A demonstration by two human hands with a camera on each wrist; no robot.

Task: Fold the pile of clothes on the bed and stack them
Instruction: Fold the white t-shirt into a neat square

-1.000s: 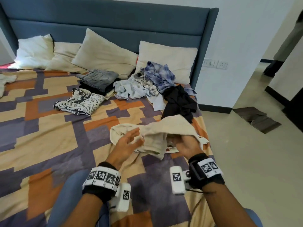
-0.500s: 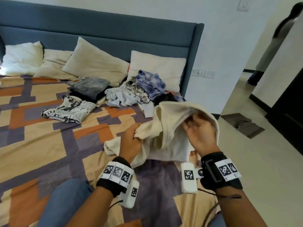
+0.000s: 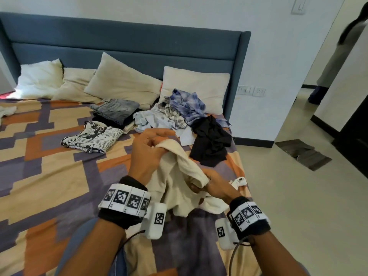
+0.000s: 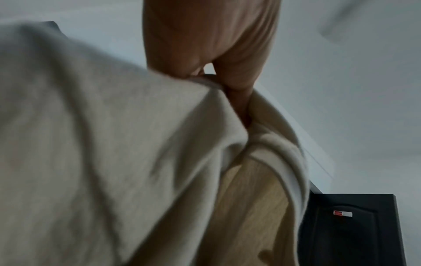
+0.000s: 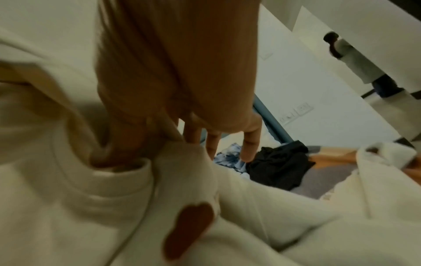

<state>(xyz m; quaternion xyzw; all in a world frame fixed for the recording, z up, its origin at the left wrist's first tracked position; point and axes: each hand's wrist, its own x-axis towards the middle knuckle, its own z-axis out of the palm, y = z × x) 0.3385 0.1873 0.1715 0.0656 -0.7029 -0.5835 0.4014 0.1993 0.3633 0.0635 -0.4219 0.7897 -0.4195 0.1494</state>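
Both hands grip the cream sweatshirt [image 3: 179,176], left hand [image 3: 147,154] raised, right hand [image 3: 215,186] low at the collar — it's being sorted out; next, spread it flat on the bed [image 3: 59,176].

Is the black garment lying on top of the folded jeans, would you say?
No, the black garment lies crumpled near the bed's right edge, apart from the folded jeans.

Head view looks down the bed [image 3: 49,176]; 2 wrist views sit close.
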